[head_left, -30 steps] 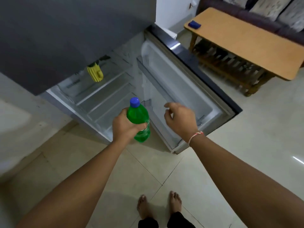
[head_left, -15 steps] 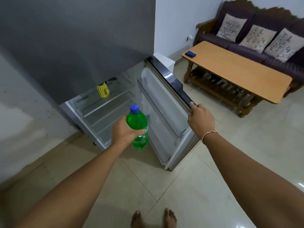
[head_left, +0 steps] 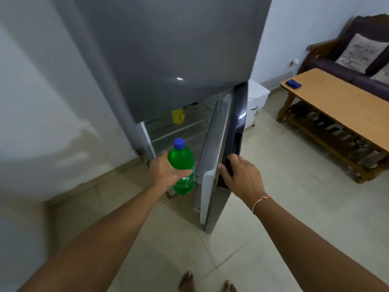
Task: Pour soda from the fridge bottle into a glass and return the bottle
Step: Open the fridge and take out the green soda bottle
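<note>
My left hand (head_left: pixel 166 171) grips a green soda bottle (head_left: pixel 182 165) with a blue cap, held upright in front of the open lower compartment of the grey fridge (head_left: pixel 168 60). The lower fridge door (head_left: pixel 219 157) stands about half open, edge-on to me. My right hand (head_left: pixel 240 175) lies on the door's outer face near its free edge, with the fingers in the dark handle recess. No glass is in view.
Inside the fridge a yellow object (head_left: pixel 178 116) sits on a shelf. A small white box (head_left: pixel 256 102) stands beside the fridge. A wooden coffee table (head_left: pixel 341 106) with a blue item (head_left: pixel 293 83) and a dark sofa (head_left: pixel 345 60) are at right. My bare feet are at the bottom edge.
The lower door has swung from wide open to about half open, with my right hand moving onto it and pushing. The bottle stays in my left hand. My head has tilted up.
</note>
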